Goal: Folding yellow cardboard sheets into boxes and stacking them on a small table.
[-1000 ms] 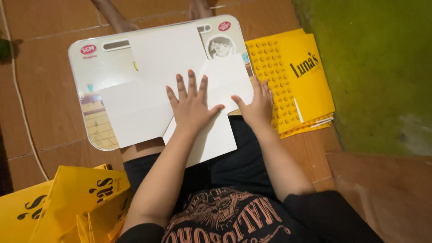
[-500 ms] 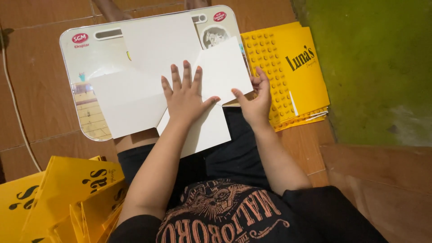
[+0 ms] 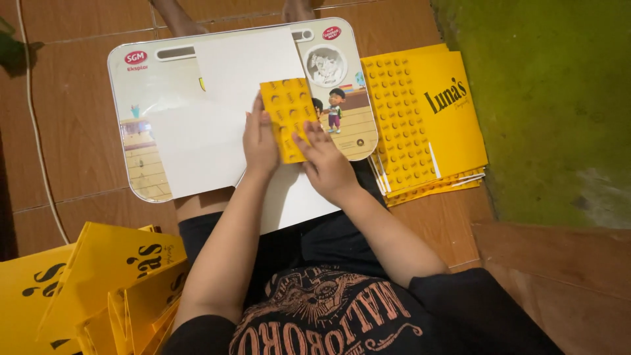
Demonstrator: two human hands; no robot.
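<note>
Brown tiled floor (image 3: pixel 59 131), green mat (image 3: pixel 552 98) at right, thin white cord (image 3: pixel 33 112) trailing left, dim warm indoor light
</note>
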